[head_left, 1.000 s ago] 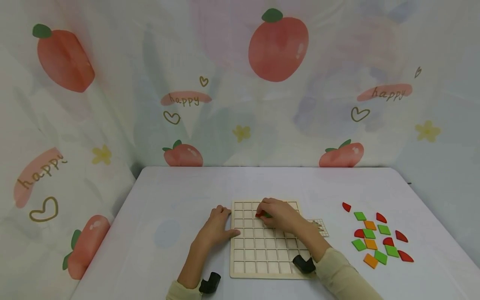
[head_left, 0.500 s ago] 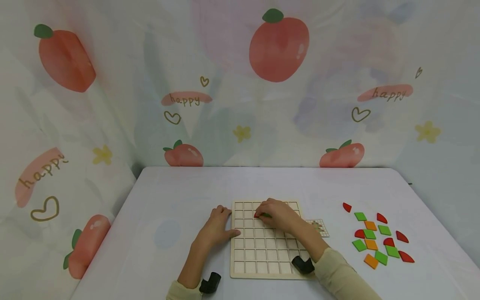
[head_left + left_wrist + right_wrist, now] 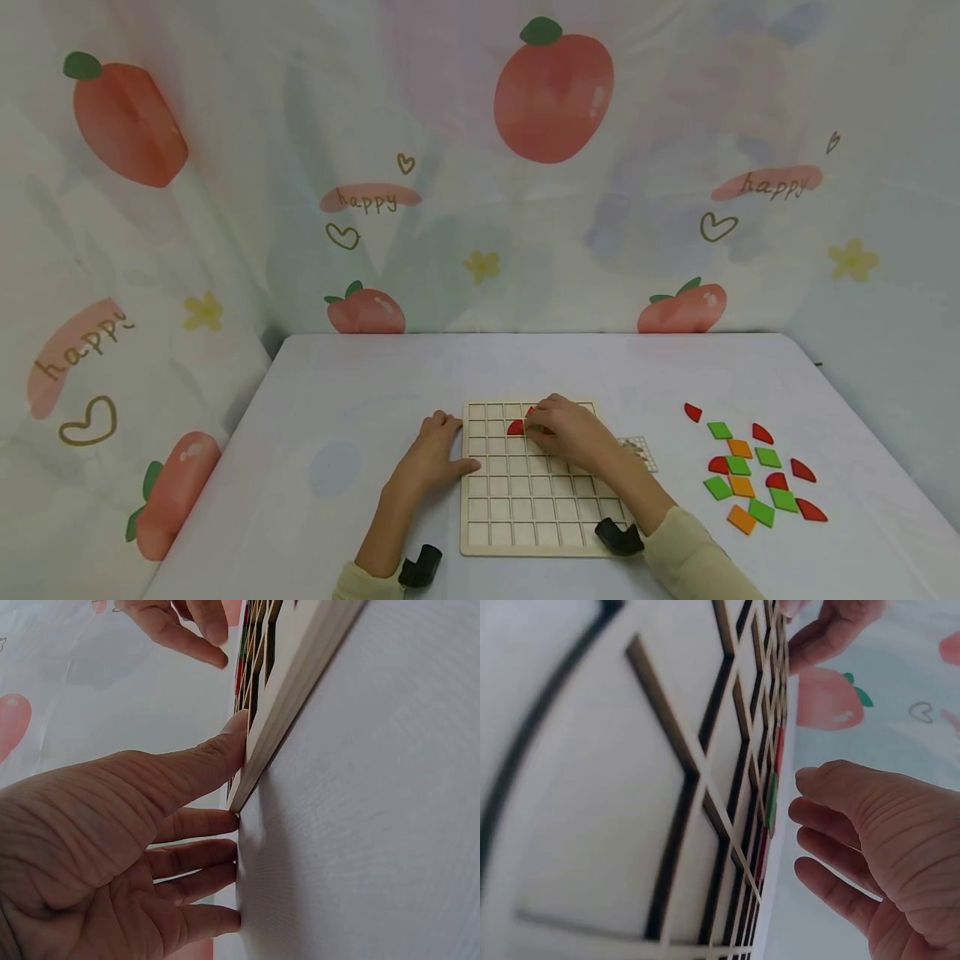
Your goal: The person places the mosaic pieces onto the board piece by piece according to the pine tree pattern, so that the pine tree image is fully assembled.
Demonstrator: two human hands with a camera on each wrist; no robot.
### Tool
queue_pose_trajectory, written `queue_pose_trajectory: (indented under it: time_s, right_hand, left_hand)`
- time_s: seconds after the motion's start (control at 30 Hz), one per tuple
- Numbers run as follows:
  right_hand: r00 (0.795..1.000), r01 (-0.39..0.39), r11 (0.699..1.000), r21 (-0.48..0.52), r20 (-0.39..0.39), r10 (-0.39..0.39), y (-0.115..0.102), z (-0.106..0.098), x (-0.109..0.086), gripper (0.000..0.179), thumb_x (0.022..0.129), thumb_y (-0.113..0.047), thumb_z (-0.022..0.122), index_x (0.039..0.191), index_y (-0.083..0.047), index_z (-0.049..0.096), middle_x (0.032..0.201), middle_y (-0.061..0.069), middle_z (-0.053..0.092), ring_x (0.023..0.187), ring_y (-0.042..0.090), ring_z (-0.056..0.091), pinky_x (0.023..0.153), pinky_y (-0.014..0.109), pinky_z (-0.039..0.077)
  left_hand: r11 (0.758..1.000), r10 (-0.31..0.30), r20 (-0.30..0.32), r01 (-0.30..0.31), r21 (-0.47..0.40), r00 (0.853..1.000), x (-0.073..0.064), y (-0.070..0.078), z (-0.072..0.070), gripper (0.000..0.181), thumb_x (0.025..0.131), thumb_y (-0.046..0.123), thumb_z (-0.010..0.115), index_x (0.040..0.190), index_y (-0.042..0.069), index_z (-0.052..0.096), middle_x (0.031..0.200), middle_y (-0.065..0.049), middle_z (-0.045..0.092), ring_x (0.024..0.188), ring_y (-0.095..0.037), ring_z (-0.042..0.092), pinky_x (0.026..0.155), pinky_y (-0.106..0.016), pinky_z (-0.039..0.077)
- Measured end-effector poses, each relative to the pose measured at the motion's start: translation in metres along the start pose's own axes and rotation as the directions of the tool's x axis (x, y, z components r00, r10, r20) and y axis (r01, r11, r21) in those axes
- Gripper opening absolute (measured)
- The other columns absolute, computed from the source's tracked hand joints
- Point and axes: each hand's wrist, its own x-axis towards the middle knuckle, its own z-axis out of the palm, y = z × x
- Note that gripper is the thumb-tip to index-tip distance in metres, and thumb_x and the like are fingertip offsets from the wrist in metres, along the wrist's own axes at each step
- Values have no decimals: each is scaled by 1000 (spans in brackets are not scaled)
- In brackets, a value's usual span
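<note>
In the head view, the right hand [image 3: 567, 431] covers part of the grid board [image 3: 512, 510] and most of the green piece [image 3: 772, 799] on it. The right forearm [image 3: 637, 487] partly hides a small card [image 3: 645, 454] (its print too tiny to make out). The right wrist view cuts off the left hand [image 3: 429, 457].

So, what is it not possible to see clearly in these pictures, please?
Small card, head view: print too small; right forearm covers part of it.
Board, head view: the right hand hides part of its far side.
Green piece on the board, head view: partly covered by the same hand.
Left hand, right wrist view: cut off by the top edge.
</note>
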Motion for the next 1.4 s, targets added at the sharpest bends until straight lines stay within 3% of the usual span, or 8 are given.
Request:
queue_pose_trajectory:
  time_s: [0.27,0.6,0.93,1.4]
  right_hand:
    - [994,-44,999,19,-102,46,8,-9,-21,12,87,-6,80,99,-8,78,99,2,74,98,22,66,81,40,59]
    - [982,-150,988,17,-111,151,18,-20,-41,13,88,-9,80,101,-9,77,104,2,73,103,23,66,87,44,58]
    - [955,-259,964,58,-132,264,26,-35,-63,12,91,-12,78,103,-10,77,103,2,73,103,26,66,89,50,57]
    - [931,-310,949,52,-185,314,39,-60,-87,15,91,-11,78,106,-9,77,106,5,73,97,30,67,78,48,59]
  left_hand:
    - [1000,-14,-12,14,25,1000,3,-2,3,65,84,27,86,134,-5,59,126,-18,56,124,-35,51,104,-49,50]
    - [1000,-1,-5,1,24,1000,4,-3,2,65,84,27,86,134,-5,59,125,-18,56,124,-35,50,104,-50,49]
    - [1000,-11,-4,11,11,1000,3,-2,3,65,84,26,87,134,-5,59,125,-19,55,124,-36,50,104,-50,49]
    - [1000,-4,-2,4,17,1000,2,0,0,64,84,25,87,133,-5,59,125,-18,55,123,-35,50,104,-50,49]
